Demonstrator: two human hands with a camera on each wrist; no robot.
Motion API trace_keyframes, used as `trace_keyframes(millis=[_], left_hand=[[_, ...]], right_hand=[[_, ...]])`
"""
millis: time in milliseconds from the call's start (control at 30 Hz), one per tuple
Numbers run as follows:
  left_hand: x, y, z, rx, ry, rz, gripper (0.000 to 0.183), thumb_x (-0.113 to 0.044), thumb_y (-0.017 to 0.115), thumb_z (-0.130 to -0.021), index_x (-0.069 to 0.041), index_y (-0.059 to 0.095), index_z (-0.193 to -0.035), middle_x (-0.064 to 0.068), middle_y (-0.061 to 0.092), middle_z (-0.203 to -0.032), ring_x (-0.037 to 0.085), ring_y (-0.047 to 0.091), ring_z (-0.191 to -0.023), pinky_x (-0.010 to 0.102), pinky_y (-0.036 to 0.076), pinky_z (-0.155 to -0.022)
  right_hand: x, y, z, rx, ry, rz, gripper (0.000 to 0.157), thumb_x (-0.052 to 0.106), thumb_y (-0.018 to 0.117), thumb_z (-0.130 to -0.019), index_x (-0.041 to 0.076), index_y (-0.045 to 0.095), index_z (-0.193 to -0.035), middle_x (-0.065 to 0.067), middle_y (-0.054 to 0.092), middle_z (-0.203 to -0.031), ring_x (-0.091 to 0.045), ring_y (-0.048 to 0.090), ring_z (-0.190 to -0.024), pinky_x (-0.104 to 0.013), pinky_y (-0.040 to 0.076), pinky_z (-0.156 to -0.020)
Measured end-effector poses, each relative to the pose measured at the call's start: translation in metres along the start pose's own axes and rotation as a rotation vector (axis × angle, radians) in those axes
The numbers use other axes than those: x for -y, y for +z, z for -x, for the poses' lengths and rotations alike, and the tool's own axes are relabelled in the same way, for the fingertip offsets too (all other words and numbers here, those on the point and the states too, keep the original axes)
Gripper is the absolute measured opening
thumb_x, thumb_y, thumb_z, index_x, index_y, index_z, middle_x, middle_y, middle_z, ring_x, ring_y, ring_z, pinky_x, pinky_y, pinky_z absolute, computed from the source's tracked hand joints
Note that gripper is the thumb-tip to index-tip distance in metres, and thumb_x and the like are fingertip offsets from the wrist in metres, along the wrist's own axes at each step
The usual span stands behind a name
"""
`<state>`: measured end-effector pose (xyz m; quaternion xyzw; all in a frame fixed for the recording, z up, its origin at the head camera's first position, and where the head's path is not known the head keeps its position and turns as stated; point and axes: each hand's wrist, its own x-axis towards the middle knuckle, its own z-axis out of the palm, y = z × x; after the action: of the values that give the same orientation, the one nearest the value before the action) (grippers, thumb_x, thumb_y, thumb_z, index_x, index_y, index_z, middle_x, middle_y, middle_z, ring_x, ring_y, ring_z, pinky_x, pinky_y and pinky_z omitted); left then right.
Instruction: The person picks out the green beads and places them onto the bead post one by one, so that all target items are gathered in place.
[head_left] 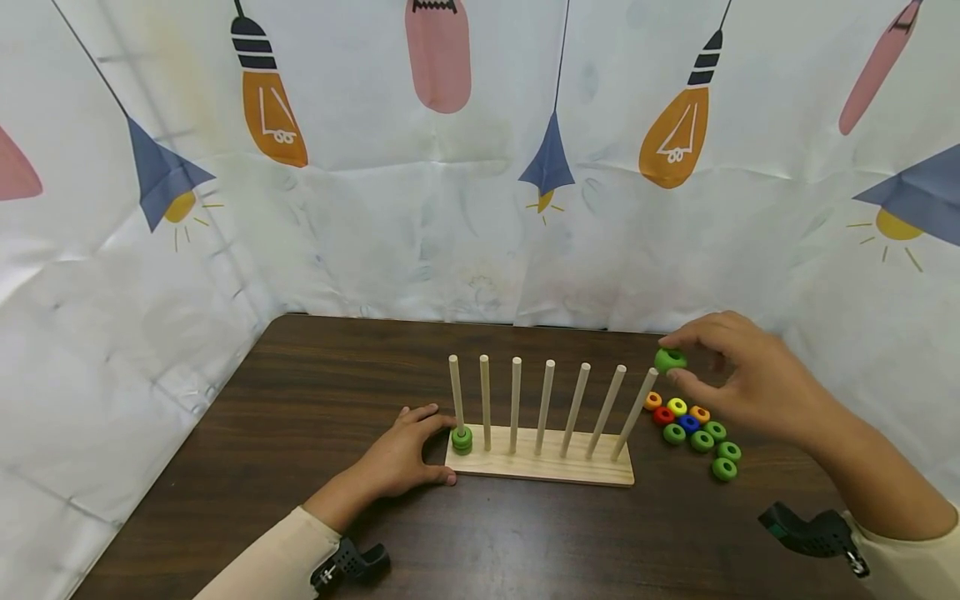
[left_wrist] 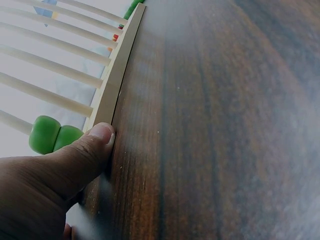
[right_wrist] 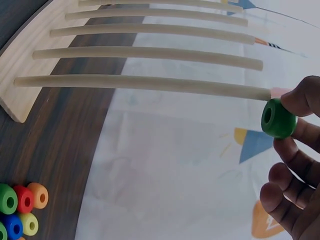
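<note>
A pale wooden peg rack [head_left: 540, 470] with several upright pegs stands on the table. My left hand [head_left: 401, 454] grips its left end, the thumb [left_wrist: 97, 137] against the front edge and the fingers round the back. Two green beads [head_left: 461, 447] are stacked at the foot of the leftmost peg, close to that hand. Between thumb and fingertips, my right hand [head_left: 750, 379] pinches a green bead [right_wrist: 285, 120]. It is held up beside the top of the rightmost peg [right_wrist: 150, 84], not around it.
Loose beads lie on the dark table [head_left: 337, 375] right of the rack: several green beads [head_left: 724, 469], a red bead [head_left: 658, 419], a blue bead [head_left: 684, 428], a yellow bead [head_left: 672, 411] and orange beads [head_left: 649, 405]. A patterned white cloth [head_left: 480, 242] hangs behind the table.
</note>
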<state>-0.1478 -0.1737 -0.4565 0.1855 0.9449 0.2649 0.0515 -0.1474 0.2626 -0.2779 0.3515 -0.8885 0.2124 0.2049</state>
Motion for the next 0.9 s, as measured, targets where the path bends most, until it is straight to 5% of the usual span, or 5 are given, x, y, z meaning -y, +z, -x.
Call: trace_keyframes(millis=[900], left_hand=[[0.001,0.001,0.001,-0.002,-0.012,0.008,0.073,-0.04,0.093,-0.074,-0.022,0.063,-0.138,0.022,0.043,-0.154,0.054,0.03,-0.144,0.07,0.031,-0.111]], right_hand=[[0.014,0.007,-0.013,0.009,-0.062,-0.038,0.044,0.001,0.086,-0.076,0.02,0.073,-0.113,0.011,0.067,-0.108,-0.007,0.048,-0.086,-0.019,0.042,-0.067]])
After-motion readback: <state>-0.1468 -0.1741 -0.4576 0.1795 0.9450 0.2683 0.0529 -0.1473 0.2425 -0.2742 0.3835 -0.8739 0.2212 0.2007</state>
